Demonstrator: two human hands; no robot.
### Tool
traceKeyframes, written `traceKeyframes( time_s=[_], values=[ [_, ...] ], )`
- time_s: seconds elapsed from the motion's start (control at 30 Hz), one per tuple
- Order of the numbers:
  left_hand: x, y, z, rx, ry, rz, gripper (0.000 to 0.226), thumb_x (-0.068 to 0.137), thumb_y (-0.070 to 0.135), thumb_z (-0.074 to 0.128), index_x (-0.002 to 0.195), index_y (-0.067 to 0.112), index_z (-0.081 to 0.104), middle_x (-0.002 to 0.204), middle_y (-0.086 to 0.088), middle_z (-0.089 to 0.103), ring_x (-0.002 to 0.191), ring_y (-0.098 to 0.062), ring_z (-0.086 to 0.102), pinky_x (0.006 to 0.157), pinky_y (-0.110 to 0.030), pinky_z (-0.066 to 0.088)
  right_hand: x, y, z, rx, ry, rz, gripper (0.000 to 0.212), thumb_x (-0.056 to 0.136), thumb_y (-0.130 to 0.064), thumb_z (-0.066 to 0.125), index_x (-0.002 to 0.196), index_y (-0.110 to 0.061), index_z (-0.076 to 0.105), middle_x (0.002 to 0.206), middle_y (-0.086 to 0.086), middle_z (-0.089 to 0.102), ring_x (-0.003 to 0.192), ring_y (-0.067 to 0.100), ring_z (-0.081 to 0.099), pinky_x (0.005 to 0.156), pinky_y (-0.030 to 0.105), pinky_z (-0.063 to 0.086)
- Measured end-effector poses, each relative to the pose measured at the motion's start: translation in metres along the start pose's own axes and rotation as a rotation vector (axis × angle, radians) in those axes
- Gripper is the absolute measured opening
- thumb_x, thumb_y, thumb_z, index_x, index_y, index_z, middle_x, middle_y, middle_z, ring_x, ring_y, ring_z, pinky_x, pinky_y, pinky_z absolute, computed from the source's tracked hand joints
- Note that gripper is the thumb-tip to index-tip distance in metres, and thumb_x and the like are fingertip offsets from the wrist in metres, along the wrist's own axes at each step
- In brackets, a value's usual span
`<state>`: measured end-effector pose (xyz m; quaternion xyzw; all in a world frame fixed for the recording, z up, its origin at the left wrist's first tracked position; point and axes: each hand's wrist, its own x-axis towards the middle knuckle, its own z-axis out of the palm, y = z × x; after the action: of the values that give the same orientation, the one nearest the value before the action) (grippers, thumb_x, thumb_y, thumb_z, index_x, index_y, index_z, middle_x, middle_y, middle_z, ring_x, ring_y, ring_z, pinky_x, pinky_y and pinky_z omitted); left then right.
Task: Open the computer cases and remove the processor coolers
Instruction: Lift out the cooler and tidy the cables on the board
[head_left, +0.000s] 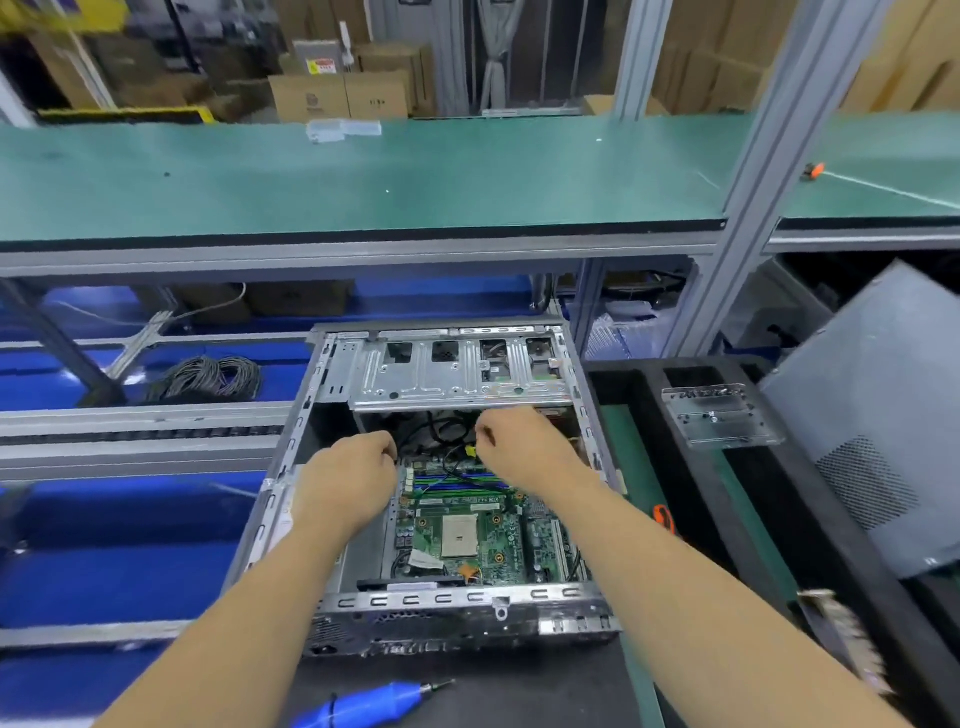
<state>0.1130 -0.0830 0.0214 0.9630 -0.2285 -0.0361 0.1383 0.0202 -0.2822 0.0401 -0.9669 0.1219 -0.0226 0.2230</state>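
With my left hand (349, 470) and right hand (519, 441) both pinching black cables (451, 435) inside the open case (447, 597), 1 hard yank could tear a connector from the motherboard (467, 535).

- Blue electric screwdriver (371, 702) at near bench edge.
- Coiled grey cables (210, 378) left, below green shelf (363, 176).
- Cardboard boxes (337, 96) stacked behind.

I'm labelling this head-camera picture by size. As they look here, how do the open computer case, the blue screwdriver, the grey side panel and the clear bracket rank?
Largest to smallest as they look:
1. open computer case
2. grey side panel
3. blue screwdriver, though it lies nearest the camera and is cut off by the frame edge
4. clear bracket
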Motion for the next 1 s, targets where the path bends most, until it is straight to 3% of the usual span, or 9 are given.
traceKeyframes(
  time_s=[0.13, 0.23, 0.3, 0.4, 0.53, 0.7, 0.8, 0.9, 1.0],
  values=[
    [0.005, 0.000, 0.001, 0.046, -0.035, 0.022, 0.021, 0.089, 0.025, 0.040, 0.092, 0.030, 0.060, 0.079, 0.007, 0.064, 0.067, -0.016, 0.056, 0.053, -0.027, 0.038, 0.005, 0.023, 0.042, 0.068, -0.125, 0.346, 0.033, 0.101, -0.016, 0.049, 0.068, -0.009, 0.054, 0.065, 0.010, 0.053, 0.061, 0.026, 0.056, 0.062, 0.033, 0.049],
    [0.008, 0.002, 0.003, 0.193, -0.127, 0.075, 0.017, 0.089, 0.027, 0.043, 0.090, 0.027, 0.059, 0.078, 0.006, 0.064, 0.068, -0.017, 0.057, 0.056, -0.027, 0.038, 0.010, 0.040, 0.050, 0.151, -0.091, 0.482, 0.034, 0.101, -0.020, 0.054, 0.070, -0.006, 0.049, 0.064, 0.012, 0.055, 0.067, 0.032, 0.067, 0.064, 0.040, 0.057],
    [0.022, 0.008, -0.004, 0.296, -0.281, 0.126, 0.017, 0.090, 0.028, 0.046, 0.090, 0.023, 0.062, 0.084, 0.004, 0.067, 0.073, -0.021, 0.060, 0.064, -0.029, 0.043, 0.013, 0.047, 0.055, 0.168, -0.047, 0.537, 0.032, 0.099, -0.021, 0.057, 0.071, -0.006, 0.051, 0.062, 0.011, 0.056, 0.063, 0.031, 0.066, 0.063, 0.040, 0.058],
    [0.055, 0.020, -0.021, 0.117, -0.613, 0.116, 0.019, 0.094, 0.019, 0.047, 0.085, 0.012, 0.063, 0.087, -0.005, 0.075, 0.064, -0.020, 0.059, 0.065, -0.029, 0.047, 0.015, 0.055, 0.065, 0.277, -0.049, 0.637, 0.027, 0.098, -0.020, 0.059, 0.085, 0.003, 0.062, 0.072, 0.019, 0.069, 0.062, 0.032, 0.068, 0.064, 0.042, 0.059],
    [0.085, 0.033, -0.015, 0.107, -0.810, 0.045, 0.024, 0.102, 0.014, 0.047, 0.112, -0.001, 0.062, 0.097, -0.016, 0.075, 0.050, -0.019, 0.064, 0.056, -0.031, 0.054, 0.022, 0.063, 0.073, 0.461, -0.024, 0.701, 0.032, 0.097, -0.020, 0.062, 0.103, 0.011, 0.068, 0.075, 0.024, 0.072, 0.044, 0.024, 0.056, 0.052, 0.034, 0.051],
    [0.090, 0.032, 0.025, 0.213, -0.823, -0.020, 0.037, 0.104, 0.002, 0.037, 0.137, -0.010, 0.049, 0.129, -0.020, 0.063, 0.058, -0.023, 0.056, 0.058, -0.035, 0.048, 0.028, 0.070, 0.078, 0.529, 0.016, 0.783, 0.025, 0.095, -0.018, 0.062, 0.075, -0.003, 0.063, 0.065, 0.015, 0.059, 0.049, 0.024, 0.051, 0.052, 0.032, 0.045],
    [0.098, 0.016, 0.039, 0.130, -0.849, -0.111, 0.036, 0.103, 0.001, 0.031, 0.131, -0.014, 0.050, 0.107, -0.024, 0.071, 0.054, -0.023, 0.059, 0.068, -0.039, 0.056, 0.031, 0.067, 0.081, 0.483, 0.000, 0.778, 0.026, 0.096, -0.019, 0.058, 0.073, -0.007, 0.055, 0.065, 0.015, 0.053, 0.056, 0.023, 0.047, 0.056, 0.031, 0.040],
    [0.105, 0.009, 0.042, -0.026, -0.855, -0.227, 0.035, 0.108, 0.019, 0.037, 0.102, -0.005, 0.062, 0.078, -0.011, 0.075, 0.043, -0.015, 0.059, 0.049, -0.027, 0.052, 0.033, 0.064, 0.081, 0.469, -0.025, 0.781, 0.022, 0.097, -0.016, 0.055, 0.077, -0.007, 0.054, 0.066, 0.016, 0.053, 0.055, 0.023, 0.047, 0.056, 0.031, 0.040],
    [0.107, 0.009, 0.044, -0.108, -0.895, -0.293, 0.041, 0.108, 0.029, 0.041, 0.081, 0.001, 0.054, 0.053, -0.002, 0.065, 0.041, -0.009, 0.059, 0.040, -0.021, 0.046, 0.034, 0.063, 0.080, 0.452, -0.032, 0.793, 0.020, 0.096, -0.011, 0.053, 0.077, -0.004, 0.054, 0.063, 0.016, 0.055, 0.046, 0.022, 0.046, 0.051, 0.028, 0.040]
  ],
)
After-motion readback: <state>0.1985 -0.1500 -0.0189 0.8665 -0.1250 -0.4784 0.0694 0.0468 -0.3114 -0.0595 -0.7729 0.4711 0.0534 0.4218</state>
